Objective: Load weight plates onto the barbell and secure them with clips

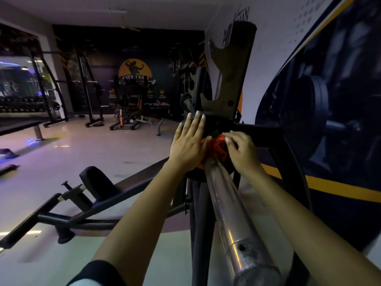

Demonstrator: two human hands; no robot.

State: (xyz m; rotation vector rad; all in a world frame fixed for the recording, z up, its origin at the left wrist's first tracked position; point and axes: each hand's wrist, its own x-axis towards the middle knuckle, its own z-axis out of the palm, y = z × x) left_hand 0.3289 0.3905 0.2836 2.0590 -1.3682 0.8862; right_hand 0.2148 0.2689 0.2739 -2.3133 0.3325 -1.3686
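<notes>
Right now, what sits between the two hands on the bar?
In the head view, the orange clip lies between the left hand and right hand, wrapped around the barbell sleeve against the dark plate.

Two hands (188, 145) (241, 150), one barbell (228, 213), one orange clip (218, 148)

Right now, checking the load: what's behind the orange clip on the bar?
A dark weight plate sits right behind the orange clip; both hands cover much of it.
</notes>
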